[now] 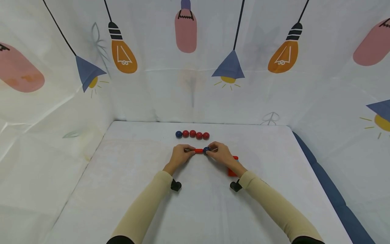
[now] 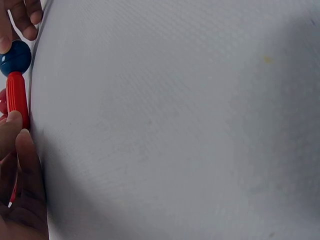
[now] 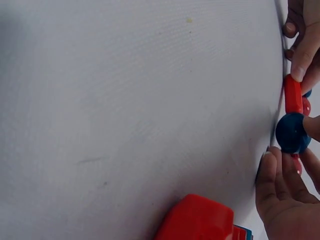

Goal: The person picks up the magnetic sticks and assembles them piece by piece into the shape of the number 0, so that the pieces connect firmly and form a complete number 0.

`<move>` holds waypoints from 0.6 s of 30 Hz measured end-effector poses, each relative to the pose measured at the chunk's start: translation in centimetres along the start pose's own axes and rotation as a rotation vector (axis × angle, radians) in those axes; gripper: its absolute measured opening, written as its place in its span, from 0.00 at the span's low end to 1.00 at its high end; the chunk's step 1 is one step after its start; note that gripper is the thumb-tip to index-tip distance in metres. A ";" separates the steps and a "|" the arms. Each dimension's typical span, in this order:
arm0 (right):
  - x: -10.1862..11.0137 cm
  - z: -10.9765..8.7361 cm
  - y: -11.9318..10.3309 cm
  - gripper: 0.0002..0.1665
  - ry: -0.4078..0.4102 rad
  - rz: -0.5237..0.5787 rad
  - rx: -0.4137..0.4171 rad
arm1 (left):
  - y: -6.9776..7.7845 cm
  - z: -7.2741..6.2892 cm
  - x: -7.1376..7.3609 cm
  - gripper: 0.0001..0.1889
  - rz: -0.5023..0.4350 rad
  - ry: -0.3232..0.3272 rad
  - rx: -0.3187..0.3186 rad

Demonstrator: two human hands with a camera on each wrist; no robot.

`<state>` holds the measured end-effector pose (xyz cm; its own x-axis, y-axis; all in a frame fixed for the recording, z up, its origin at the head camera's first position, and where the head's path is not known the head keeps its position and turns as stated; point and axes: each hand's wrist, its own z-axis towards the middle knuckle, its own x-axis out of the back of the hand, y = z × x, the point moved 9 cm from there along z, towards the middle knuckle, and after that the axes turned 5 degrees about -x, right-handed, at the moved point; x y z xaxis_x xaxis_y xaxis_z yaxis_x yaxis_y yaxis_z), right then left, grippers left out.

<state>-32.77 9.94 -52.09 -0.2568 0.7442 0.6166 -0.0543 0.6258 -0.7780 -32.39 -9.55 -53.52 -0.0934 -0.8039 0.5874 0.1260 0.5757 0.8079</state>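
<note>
My left hand (image 1: 180,155) pinches a short red ribbed rod (image 1: 198,151) near its left end. At the other end sits a blue ball (image 1: 206,150), which my right hand (image 1: 223,155) holds between thumb and fingers. In the left wrist view, the ball (image 2: 16,57) meets the tip of the rod (image 2: 17,95); in the right wrist view, too, ball (image 3: 290,134) and rod (image 3: 293,95) touch end to end. Fingers cover part of both pieces. A bit of red also shows behind the left fingers, too little to identify.
Beyond the hands, a row holds one blue ball (image 1: 178,134) and several red balls (image 1: 193,134) on the white table (image 1: 137,210). Under the right forearm lie red pieces (image 1: 232,173), partly hidden; a larger red block (image 3: 197,217) shows in the right wrist view.
</note>
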 end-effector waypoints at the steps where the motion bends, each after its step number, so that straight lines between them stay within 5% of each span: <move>1: 0.0 0.0 -0.1 0.19 0.001 -0.005 0.002 | 0.0 0.0 0.0 0.10 0.001 0.001 0.000; 18: -0.4 0.6 -2.1 0.20 0.036 -0.148 0.088 | -0.2 0.0 -0.2 0.10 -0.047 -0.013 0.013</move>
<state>-33.14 8.21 -50.73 -0.2052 0.6540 0.7281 -0.1741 0.7077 -0.6848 -32.40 -9.56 -53.79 -0.1121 -0.8281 0.5492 0.1078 0.5393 0.8352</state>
